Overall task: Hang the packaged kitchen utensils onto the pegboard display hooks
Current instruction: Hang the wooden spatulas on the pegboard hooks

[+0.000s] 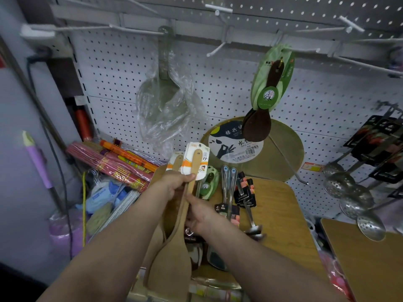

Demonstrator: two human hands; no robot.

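Two flat wooden spatulas with card labels, left hand grip curled round, right hand pinching.

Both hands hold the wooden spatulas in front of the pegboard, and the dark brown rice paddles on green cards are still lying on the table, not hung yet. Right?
Not quite. The head view shows the rice paddles already hanging from a pegboard hook. The rest stands: left hand and right hand hold the wooden spatulas.

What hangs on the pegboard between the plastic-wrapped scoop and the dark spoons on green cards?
Head view: only an empty white hook and bare pegboard.
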